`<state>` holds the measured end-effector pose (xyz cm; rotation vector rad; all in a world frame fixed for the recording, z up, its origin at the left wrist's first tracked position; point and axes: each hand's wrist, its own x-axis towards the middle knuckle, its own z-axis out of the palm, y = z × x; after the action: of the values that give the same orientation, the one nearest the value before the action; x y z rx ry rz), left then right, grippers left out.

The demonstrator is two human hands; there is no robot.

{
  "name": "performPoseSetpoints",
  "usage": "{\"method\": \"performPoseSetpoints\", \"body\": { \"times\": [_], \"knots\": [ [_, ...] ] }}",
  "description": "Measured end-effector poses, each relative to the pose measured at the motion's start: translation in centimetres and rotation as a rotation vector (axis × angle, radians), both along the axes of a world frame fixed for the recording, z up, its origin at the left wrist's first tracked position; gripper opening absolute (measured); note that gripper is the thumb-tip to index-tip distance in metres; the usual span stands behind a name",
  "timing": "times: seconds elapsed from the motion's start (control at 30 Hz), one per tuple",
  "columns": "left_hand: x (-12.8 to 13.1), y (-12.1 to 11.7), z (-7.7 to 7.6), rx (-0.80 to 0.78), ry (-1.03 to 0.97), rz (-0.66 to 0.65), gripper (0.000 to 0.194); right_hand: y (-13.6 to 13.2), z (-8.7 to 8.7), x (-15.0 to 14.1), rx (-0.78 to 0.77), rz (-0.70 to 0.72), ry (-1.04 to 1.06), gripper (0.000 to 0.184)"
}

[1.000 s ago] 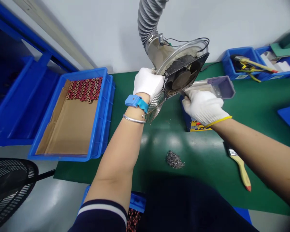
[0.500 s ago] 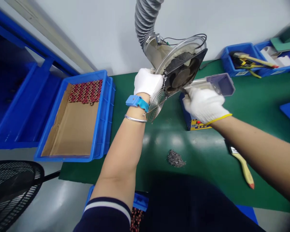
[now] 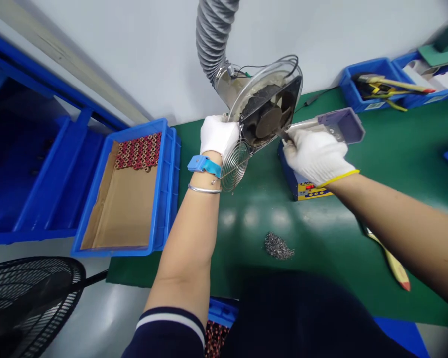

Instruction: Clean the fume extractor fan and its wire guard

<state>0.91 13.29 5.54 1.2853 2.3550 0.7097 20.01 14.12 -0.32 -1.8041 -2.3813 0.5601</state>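
Note:
My left hand, in a white glove with a blue wrist strap, is closed on the rim of a black extraction fan hanging from a grey ribbed hose. A round wire guard hangs loose below that hand. My right hand, also gloved, is wrapped round a grey tool with a purple open end, its tip against the fan's lower edge. Below it stands a blue and yellow unit on the green mat.
A small pile of grey metal shavings lies on the mat. A wooden-handled brush lies under my right forearm. A blue tray with cardboard and red-gold rings sits left. Blue bins with tools stand far right. A black floor fan is bottom left.
The view has shifted, so the fan and both hands sit slightly further left in frame. Both grips are unchanged and the tool stays against the fan.

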Motion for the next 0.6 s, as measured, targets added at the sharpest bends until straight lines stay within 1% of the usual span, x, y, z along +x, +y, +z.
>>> {"method": "performPoseSetpoints", "body": {
  "times": [0.07,0.1,0.13,0.2,0.27,0.33,0.37,0.47,0.5,0.6],
  "knots": [
    [-0.4,-0.3,-0.4,0.12,0.029,-0.073,0.026,-0.6,-0.3,-0.8,-0.085,0.003,0.082,0.045],
    [-0.6,-0.5,-0.5,0.151,0.039,-0.092,0.026,-0.9,-0.4,-1.3,-0.13,0.007,0.132,0.045],
    [-0.8,-0.7,-0.6,0.148,0.046,-0.091,0.025,-1.1,-0.6,-1.7,-0.162,0.011,0.177,0.044],
    [-1.0,-1.0,-0.6,0.135,0.051,-0.101,0.025,-1.5,-0.9,-2.3,-0.158,0.004,0.204,0.043],
    [-1.2,-1.2,-0.6,0.146,0.034,-0.109,0.023,-1.7,-1.1,-2.4,-0.108,-0.016,0.154,0.042],
    [-1.1,-1.2,-0.7,0.156,-0.003,-0.104,0.02,-1.8,-1.1,-2.4,-0.083,-0.03,0.117,0.042],
    [-1.1,-1.1,-0.8,0.173,-0.025,-0.089,0.018,-1.9,-1.1,-2.4,-0.089,-0.02,0.135,0.042],
    [-0.7,-0.9,-1.2,0.254,-0.135,-0.034,0.009,-1.9,-1.1,-2.6,-0.131,0.05,0.275,0.041],
    [-0.5,-0.8,-1.3,0.296,-0.189,-0.022,0.007,-1.7,-1.2,-2.5,-0.139,0.052,0.306,0.042],
    [-0.2,-0.7,-1.5,0.378,-0.311,-0.026,0.003,-1.3,-1.7,-2.3,-0.156,-0.034,0.311,0.042]
  ]
}}
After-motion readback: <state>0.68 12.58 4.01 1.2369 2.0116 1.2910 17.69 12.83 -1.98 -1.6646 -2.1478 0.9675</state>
